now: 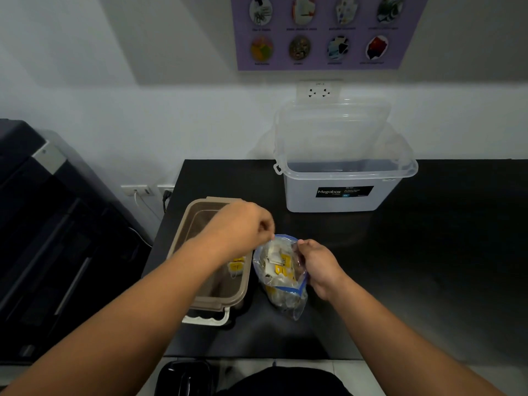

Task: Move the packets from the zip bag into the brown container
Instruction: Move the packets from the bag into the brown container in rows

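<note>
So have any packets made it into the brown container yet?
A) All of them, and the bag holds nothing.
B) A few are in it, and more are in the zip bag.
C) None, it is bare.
B: a few packets with yellow tags lie in the brown container, while the zip bag beside it holds more.

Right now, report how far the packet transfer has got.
Done: a few yellow-tagged packets in the container already lie inside the brown container. In hand: the left hand pinches the zip bag at its open mouth, and the right hand grips the opposite side. Left: the packets in the bag look far more numerous, so the job seems at an early stage.
</note>
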Demonstrator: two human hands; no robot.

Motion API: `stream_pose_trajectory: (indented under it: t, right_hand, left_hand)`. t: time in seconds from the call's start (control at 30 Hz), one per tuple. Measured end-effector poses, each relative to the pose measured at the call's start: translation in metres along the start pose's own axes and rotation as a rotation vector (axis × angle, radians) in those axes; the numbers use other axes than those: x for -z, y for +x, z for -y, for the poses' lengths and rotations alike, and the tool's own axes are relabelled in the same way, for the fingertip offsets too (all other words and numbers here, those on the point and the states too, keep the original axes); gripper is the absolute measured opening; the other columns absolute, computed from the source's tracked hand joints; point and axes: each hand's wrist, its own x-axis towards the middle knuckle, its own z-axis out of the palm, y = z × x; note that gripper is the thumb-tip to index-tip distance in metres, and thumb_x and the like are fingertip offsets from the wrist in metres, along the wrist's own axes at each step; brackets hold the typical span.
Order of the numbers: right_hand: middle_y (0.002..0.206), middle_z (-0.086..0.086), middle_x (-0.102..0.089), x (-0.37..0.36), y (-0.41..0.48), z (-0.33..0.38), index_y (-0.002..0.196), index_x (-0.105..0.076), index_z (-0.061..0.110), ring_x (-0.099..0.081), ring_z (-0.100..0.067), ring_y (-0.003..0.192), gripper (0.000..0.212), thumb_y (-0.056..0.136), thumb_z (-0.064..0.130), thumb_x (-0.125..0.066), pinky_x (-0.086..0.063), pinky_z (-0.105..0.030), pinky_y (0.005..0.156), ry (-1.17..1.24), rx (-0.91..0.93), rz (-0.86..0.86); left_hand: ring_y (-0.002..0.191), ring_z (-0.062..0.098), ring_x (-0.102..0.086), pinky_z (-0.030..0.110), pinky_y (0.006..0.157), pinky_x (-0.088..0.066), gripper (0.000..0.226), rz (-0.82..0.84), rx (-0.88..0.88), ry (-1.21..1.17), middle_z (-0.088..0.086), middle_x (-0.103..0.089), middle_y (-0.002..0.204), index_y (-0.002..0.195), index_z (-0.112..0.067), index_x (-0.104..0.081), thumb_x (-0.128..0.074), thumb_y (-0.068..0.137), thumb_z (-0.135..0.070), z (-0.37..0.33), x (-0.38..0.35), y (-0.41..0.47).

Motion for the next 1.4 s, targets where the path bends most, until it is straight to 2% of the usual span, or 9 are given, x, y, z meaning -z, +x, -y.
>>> stream_pose_trajectory:
  t: [0.17, 0.27, 0.4, 0.5, 0.67, 0.87, 0.97, 1.2, 1.4]
  right_hand:
    - [0.106, -0.016, -0.076, 0.008, 0.001, 0.000, 0.107, -0.068, 0.011, -0.074, -0.029, 0.100, 0.022, 0.107, 0.025, -0.051, -0.059, -0.049, 0.096, -0.031, 0.032, 0.038]
    - [0.103, -0.014, -0.078, 0.014, 0.002, 0.000, 0.111, -0.068, 0.010, -0.076, -0.028, 0.098, 0.022, 0.107, 0.022, -0.051, -0.061, -0.047, 0.091, -0.025, 0.030, 0.051]
    - [0.106, -0.016, -0.077, 0.022, 0.006, 0.000, 0.108, -0.069, 0.013, -0.075, -0.031, 0.102, 0.023, 0.107, 0.028, -0.053, -0.058, -0.054, 0.098, -0.029, 0.014, 0.047]
    - [0.106, -0.017, -0.077, 0.027, 0.007, 0.000, 0.109, -0.069, 0.012, -0.076, -0.031, 0.100, 0.023, 0.107, 0.028, -0.052, -0.060, -0.053, 0.096, -0.026, 0.008, 0.060]
    - [0.105, -0.015, -0.078, 0.034, 0.010, 0.002, 0.108, -0.070, 0.012, -0.076, -0.030, 0.100, 0.023, 0.106, 0.029, -0.054, -0.059, -0.055, 0.097, -0.063, 0.017, 0.074]
    - [0.108, -0.019, -0.076, 0.046, 0.013, 0.005, 0.106, -0.070, 0.012, -0.074, -0.034, 0.105, 0.022, 0.106, 0.027, -0.054, -0.058, -0.054, 0.099, -0.070, 0.012, 0.093]
    - [0.099, -0.016, -0.074, 0.052, 0.013, 0.008, 0.104, -0.068, 0.009, -0.073, -0.029, 0.092, 0.021, 0.107, 0.023, -0.052, -0.060, -0.048, 0.090, -0.024, -0.011, 0.138]
    - [0.099, -0.017, -0.069, 0.065, 0.011, 0.011, 0.104, -0.064, 0.009, -0.071, -0.027, 0.086, 0.014, 0.106, 0.016, -0.053, -0.061, -0.044, 0.077, 0.010, -0.038, 0.213]
    - [0.097, -0.015, -0.074, 0.072, 0.012, 0.008, 0.107, -0.066, 0.009, -0.075, -0.026, 0.082, 0.013, 0.106, 0.016, -0.055, -0.062, -0.045, 0.076, 0.003, -0.046, 0.253]
  left_hand:
    - [0.085, 0.015, -0.066, 0.033, 0.074, -0.056, 0.011, 0.226, -0.065, 0.228, -0.003, -0.070, 0.094, 0.098, -0.024, -0.075, -0.066, 0.091, -0.023, -0.029, -0.045, 0.023]
    - [0.079, 0.020, -0.062, 0.033, 0.066, -0.049, 0.014, 0.254, -0.028, 0.413, 0.005, -0.068, 0.097, 0.100, -0.015, -0.070, -0.057, 0.096, -0.017, -0.043, -0.065, 0.030]
    - [0.097, 0.024, -0.067, 0.033, 0.072, -0.048, 0.018, 0.294, 0.040, 0.494, 0.008, -0.068, 0.107, 0.109, -0.009, -0.067, -0.052, 0.099, -0.013, -0.050, -0.080, 0.034]
    - [0.098, 0.024, -0.067, 0.033, 0.071, -0.047, 0.018, 0.300, 0.084, 0.522, 0.008, -0.067, 0.108, 0.112, -0.009, -0.066, -0.054, 0.099, -0.013, -0.052, -0.086, 0.035]
    - [0.096, 0.024, -0.067, 0.035, 0.075, -0.054, 0.022, 0.271, 0.176, 0.387, 0.007, -0.067, 0.108, 0.114, -0.018, -0.070, -0.057, 0.096, -0.015, -0.050, -0.090, 0.038]
    - [0.079, 0.009, -0.066, 0.028, 0.075, -0.055, 0.007, 0.019, 0.252, -0.193, -0.009, -0.070, 0.083, 0.087, -0.026, -0.073, -0.066, 0.086, -0.027, -0.049, -0.088, 0.028]
    - [0.075, 0.003, -0.065, 0.024, 0.075, -0.054, 0.005, 0.046, 0.276, -0.347, -0.011, -0.069, 0.078, 0.083, -0.026, -0.072, -0.070, 0.085, -0.022, -0.057, -0.093, 0.022]
    - [0.094, 0.011, -0.066, 0.035, 0.086, -0.058, 0.036, 0.184, 0.275, -0.133, -0.009, -0.070, 0.104, 0.114, -0.034, -0.070, -0.078, 0.079, -0.031, -0.071, -0.110, 0.020]
    - [0.095, 0.011, -0.065, 0.037, 0.086, -0.057, 0.029, 0.135, 0.277, -0.093, -0.009, -0.071, 0.106, 0.115, -0.034, -0.072, -0.073, 0.087, -0.035, -0.074, -0.118, 0.018]
